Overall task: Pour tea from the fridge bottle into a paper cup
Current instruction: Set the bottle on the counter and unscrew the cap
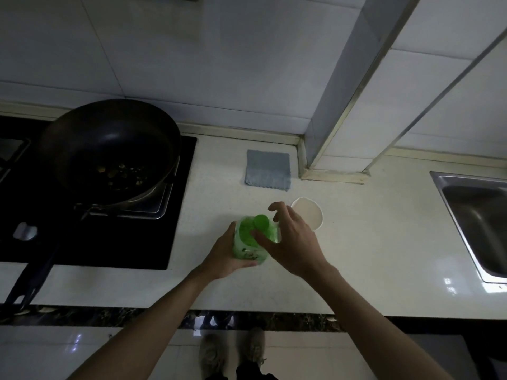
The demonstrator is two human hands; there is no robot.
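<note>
A green tea bottle [247, 239] with a green cap [261, 222] stands upright on the white counter [370, 256]. My left hand [223, 256] wraps around its lower body from the left. My right hand [290, 239] hovers at the bottle's top from the right, thumb against the shoulder just below the cap, the other fingers spread apart above it. A white paper cup [308, 212] stands upright just right of and behind the bottle, partly hidden by my right hand. I cannot see whether the cup holds any liquid.
A black wok [109, 152] with food bits sits on the dark hob [153, 242] at the left, its handle reaching toward the counter's front edge. A grey folded cloth [268, 170] lies behind the bottle. A steel sink [477, 223] is at the right.
</note>
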